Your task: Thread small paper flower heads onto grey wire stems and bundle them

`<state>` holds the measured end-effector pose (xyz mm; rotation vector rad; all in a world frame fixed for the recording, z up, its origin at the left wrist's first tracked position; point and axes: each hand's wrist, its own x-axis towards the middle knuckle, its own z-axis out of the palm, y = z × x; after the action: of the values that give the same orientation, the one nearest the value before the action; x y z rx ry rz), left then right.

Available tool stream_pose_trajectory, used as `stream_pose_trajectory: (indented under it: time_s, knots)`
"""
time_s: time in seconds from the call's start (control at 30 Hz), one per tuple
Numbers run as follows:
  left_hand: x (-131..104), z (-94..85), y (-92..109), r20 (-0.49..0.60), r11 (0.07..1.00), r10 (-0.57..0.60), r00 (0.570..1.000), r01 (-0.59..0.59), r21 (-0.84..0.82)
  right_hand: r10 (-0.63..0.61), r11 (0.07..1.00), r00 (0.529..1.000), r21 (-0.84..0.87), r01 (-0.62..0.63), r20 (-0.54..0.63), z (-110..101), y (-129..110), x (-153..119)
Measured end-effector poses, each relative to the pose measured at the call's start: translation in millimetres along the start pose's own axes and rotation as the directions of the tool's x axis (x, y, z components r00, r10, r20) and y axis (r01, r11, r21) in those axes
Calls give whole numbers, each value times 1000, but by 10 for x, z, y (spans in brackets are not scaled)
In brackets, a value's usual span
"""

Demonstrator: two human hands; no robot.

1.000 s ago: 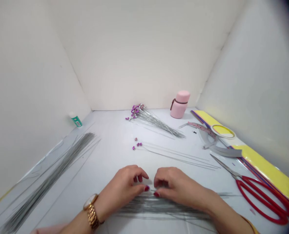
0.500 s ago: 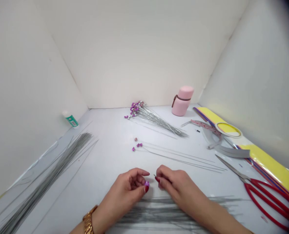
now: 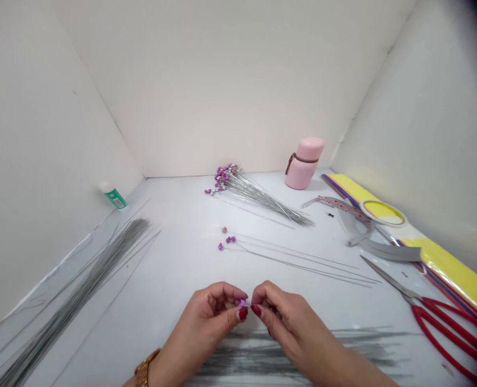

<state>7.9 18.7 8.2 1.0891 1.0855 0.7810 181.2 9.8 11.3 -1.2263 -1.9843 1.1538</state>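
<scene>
Between the thumb and forefinger of my left hand a small purple bead is pinched. Close on its right, my right hand has thumb and forefinger pressed together on a thin wire end that meets the bead. Most of that wire is hidden by the fingers. Under both forearms lies a spread of grey wires. Beyond the hands are several wires with purple tips, one of them with a pinkish bead.
A bundle of bead-tipped wires lies at the back beside a pink flask. Bare grey wires and a glue tube are at left. Red-handled scissors, a tape ring and yellow packets are at right.
My right hand has moved left, bringing its fingertips and the wire end to the purple bead. My left forefinger has closed down onto the bead. The view has shifted slightly.
</scene>
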Motion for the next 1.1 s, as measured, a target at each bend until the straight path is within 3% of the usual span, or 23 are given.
stream_pose_trajectory:
  time_s: [0.27, 0.37, 0.73, 1.1]
  knots:
    - [-43, 2, 39, 0, 979, -119, 993, 117, -169, -19, 998, 1000, 54, 20, -16, 11, 11, 20]
    - [-41, 14, 67, -31, 976, -124, 992, 116, -186, 11, 997, 1000, 78, -12, 12, 5, 1, 6]
    - [-28, -5, 24, -6, 944, -163, 987, 155, -291, -51, 997, 999, -61, 50, -4, -30, -26, -3]
    - [-28, -7, 26, 92, 891, -165, 982, 189, -413, -93, 995, 996, -29, 93, 19, -93, -107, -45]
